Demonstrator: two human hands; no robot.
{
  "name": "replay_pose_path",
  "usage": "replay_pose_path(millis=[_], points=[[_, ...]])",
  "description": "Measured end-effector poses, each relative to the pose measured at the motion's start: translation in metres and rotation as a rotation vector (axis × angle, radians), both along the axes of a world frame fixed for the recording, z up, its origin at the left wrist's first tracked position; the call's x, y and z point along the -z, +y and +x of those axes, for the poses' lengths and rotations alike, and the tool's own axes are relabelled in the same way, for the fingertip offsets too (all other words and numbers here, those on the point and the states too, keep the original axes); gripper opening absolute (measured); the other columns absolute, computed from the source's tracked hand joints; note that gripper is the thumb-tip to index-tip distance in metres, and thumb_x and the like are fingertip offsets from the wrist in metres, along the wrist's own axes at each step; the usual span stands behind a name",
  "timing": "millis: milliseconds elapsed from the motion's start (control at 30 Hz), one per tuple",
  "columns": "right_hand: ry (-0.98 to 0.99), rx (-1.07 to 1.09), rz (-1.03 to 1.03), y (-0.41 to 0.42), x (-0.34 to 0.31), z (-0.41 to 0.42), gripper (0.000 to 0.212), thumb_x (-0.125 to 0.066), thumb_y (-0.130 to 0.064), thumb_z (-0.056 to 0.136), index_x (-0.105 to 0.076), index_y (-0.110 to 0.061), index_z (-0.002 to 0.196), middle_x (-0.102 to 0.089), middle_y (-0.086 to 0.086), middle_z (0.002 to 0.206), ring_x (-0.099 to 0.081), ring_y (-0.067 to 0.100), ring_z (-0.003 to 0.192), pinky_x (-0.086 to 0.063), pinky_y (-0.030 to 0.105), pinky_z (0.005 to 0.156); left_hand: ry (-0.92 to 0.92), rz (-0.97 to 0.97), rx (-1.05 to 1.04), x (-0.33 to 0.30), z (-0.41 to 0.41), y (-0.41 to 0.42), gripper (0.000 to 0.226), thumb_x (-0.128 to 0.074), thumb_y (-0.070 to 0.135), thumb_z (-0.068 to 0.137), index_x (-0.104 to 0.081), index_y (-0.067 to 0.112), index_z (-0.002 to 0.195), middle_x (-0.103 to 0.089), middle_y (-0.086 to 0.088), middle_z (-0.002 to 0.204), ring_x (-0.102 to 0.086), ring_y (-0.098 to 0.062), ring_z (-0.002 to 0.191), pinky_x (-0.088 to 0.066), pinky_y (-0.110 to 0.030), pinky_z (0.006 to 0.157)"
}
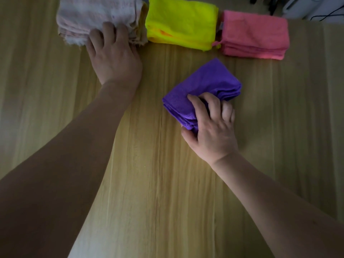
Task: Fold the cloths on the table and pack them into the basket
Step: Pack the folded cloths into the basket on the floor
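the big wooden desk [167,183] fills almost the whole view, with pale yellow stripes in the wood. at the far right corner there are dark wires [327,13] past its edge. three folded cloths sit in a row at the back: a pale pink cloth [89,13], a yellow cloth [182,21] and a pink cloth [255,34]. a purple cloth [204,84] lies nearer. the left hand [113,54] rests spread on the pale pink cloth. the right hand [212,127] grips the purple cloth's corner.
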State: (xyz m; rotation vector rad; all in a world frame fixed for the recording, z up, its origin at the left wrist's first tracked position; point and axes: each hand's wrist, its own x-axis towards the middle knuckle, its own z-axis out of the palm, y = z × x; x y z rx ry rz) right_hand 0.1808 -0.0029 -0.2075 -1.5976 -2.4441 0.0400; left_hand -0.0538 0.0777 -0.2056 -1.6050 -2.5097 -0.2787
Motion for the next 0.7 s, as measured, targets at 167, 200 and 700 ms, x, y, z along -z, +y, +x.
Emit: replay_pose_path(millis=[167,200,700], points=[[0.005,-0.006,0.009,0.0,0.0,0.0,0.065,-0.057,-0.052,0.074,-0.052,-0.023,0.132,-0.052,0.004,0.126,-0.04,0.028,0.104,-0.037,0.041,0.093,0.022,0.022,0.0,-0.002,0.002,-0.001,0.036,-0.031,0.018,0.094,-0.051,0.007,0.121,-0.048,-0.015,0.128,-0.044,-0.037,0.117,-0.031,-0.047,0.097],[0.004,-0.007,0.008,0.0,0.0,0.0,0.065,-0.057,-0.052,0.074,-0.052,-0.023,0.132,-0.052,0.004,0.126,-0.04,0.028,0.104,-0.037,0.042,0.093,0.022,0.032,0.007,-0.002,0.003,-0.004,0.035,-0.031,0.016,0.094,-0.052,0.006,0.12,-0.049,-0.016,0.126,-0.044,-0.037,0.116,-0.032,-0.047,0.096],[0.024,-0.071,0.049,-0.005,0.0,0.011,0.05,-0.054,-0.033,0.081,-0.058,-0.015,0.128,-0.059,0.007,0.116,-0.047,0.029,0.099,-0.042,0.037,0.091,0.104,0.173,0.16,0.003,0.056,-0.089,0.01,-0.052,-0.001,0.075,-0.06,0.003,0.079,-0.059,-0.017,0.085,-0.057,-0.034,0.075,-0.041,-0.04,0.063]])
